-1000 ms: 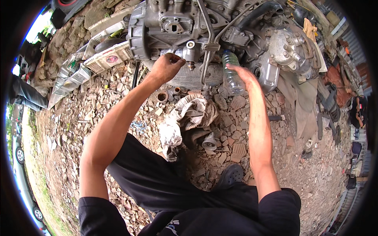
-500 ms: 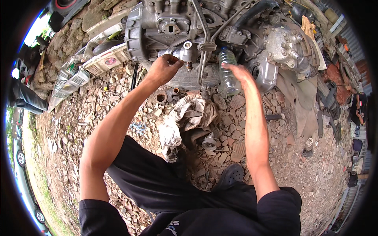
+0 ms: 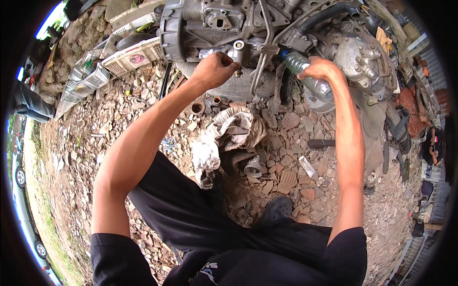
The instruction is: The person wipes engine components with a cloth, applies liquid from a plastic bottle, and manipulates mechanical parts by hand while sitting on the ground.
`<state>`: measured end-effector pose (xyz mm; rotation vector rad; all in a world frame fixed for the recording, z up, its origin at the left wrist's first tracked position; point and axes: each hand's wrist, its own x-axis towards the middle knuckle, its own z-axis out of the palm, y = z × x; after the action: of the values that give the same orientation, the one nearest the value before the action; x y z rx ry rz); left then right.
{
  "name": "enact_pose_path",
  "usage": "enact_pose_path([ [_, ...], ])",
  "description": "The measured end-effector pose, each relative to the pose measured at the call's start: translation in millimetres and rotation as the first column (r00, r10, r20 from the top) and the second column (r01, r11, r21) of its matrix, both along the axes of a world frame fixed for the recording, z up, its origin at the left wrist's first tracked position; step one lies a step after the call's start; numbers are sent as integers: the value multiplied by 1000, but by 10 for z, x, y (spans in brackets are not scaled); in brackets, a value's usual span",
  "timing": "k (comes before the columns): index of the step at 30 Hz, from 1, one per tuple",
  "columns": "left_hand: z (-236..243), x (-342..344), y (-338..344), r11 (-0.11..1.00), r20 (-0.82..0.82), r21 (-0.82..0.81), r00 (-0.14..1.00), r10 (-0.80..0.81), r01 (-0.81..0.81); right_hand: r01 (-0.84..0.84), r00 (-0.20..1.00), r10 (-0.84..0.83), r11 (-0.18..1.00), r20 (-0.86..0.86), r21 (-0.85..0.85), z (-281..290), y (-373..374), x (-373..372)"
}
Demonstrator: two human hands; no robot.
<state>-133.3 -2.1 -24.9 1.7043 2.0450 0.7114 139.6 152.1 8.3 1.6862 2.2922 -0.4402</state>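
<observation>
Far left, a pale car (image 3: 19, 200), then someone else's jeans-clad leg (image 3: 33, 101) at the edge of the rubble. A white plastic crate (image 3: 133, 62) sits tilted just left of the engine block (image 3: 205, 35), bits of gear inside it. The worker's left hand (image 3: 217, 71) is up at the block's lower side, fingers bent, thumb and fingertips close together right by a silver cylindrical fitting (image 3: 237, 56). From here I can't tell if they're pinching it or only touching. Tyre (image 3: 255, 89) lies under that fitting. Crumpled dirty cloth (image 3: 243, 126) on the stones below, small round metal part (image 3: 253, 168) near its lower right. Right of the fitting, metal pipes (image 3: 264, 43) run down in front of the block. Right hand (image 3: 325, 69) is wrapped around a clear plastic bottle (image 3: 318, 88). Bottle's tilted, blue neck end (image 3: 285, 54) up and left near the pipes, base down and right. A black hose (image 3: 329, 14) curves above it. Just right of the hand, round bolted metal housing (image 3: 360, 59).
</observation>
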Motion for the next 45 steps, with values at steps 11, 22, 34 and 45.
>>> enact_pose_path([
  [11, -4, -10, -26, 999, -44, -50, 999, -5, 3, -64, 980, 31, 985, 198, 161, 76, -303, -109],
  [22, 38, 23, -51, 997, -57, -71, 998, -11, 7, -185, 965, 131, 954, 227, 238, 24, -403, -431],
  [34, 52, 33, -89, 997, -58, -71, 998, -5, 1, -204, 964, 134, 927, 229, 315, -236, -491, -465],
  [45, -19, 34, -34, 997, -92, -69, 995, -39, 32, -308, 951, 290, 895, 103, 321, -521, -517, -527],
])
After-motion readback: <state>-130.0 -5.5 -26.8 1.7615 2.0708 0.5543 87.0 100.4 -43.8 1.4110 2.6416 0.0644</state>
